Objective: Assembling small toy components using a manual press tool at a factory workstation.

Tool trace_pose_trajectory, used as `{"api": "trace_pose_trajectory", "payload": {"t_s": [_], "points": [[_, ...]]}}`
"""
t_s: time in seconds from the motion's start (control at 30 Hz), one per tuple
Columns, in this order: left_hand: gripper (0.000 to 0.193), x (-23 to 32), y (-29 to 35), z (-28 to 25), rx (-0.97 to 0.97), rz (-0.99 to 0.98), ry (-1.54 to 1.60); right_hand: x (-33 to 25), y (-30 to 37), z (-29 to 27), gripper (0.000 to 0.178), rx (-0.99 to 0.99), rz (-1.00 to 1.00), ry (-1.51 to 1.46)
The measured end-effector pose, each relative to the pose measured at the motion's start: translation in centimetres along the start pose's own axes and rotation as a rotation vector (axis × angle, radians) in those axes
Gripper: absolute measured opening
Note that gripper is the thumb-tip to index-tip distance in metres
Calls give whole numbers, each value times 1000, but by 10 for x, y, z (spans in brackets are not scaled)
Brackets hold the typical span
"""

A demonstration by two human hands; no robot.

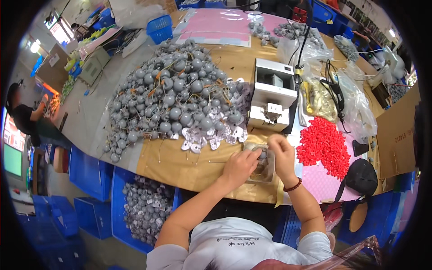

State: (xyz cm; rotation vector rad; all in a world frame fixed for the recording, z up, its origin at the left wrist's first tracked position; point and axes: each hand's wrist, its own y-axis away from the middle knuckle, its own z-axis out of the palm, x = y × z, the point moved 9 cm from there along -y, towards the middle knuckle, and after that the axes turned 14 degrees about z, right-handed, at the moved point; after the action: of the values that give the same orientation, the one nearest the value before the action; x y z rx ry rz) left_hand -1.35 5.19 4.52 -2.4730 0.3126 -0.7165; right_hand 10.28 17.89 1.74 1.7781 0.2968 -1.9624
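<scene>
At the near edge, a blue bin (pixel 118 216) full of grey and white pieces (pixel 147 211) stands below the table (pixel 180 168). Over the table's front edge, the person's left hand (pixel 241 166) reaches onto a small squarish plate (pixel 266 174), fingers bent and close together by a grey rounded piece (pixel 263 154) on it; whether they grip it cannot be told. The right hand (pixel 282 155) is raised at the plate's right side, fingers curled with the tips drawn together; what, if anything, they pinch is hidden. A black pouch-like item (pixel 361 177) lies to the right. Farther in, red pieces (pixel 323 146) are heaped right of the hands, and white flat parts (pixel 195 138) fringe a large pile of grey balls (pixel 168 96) with thin wires, to the left. A white machine (pixel 273 96) stands beyond the plate. At the far side are a blue basket (pixel 160 29) and a pink sheet (pixel 213 22).
</scene>
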Motion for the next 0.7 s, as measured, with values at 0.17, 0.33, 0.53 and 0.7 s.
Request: {"api": "trace_pose_trajectory", "payload": {"t_s": [0.17,0.33,0.53,0.7], "points": [[40,-2,18,-39,-114,-46,-23,-10,-6,28,12,-225,161,-203],[39,-23,83,-138,-698,-344,203,6,14,15,15,-466,277,214],[33,-68,98,-195,-450,-490,-138,23,22,4,18,-460,327,267],[33,-133,90,-142,-204,-335,-311,17,42,13,19,-531,244,447]]}}
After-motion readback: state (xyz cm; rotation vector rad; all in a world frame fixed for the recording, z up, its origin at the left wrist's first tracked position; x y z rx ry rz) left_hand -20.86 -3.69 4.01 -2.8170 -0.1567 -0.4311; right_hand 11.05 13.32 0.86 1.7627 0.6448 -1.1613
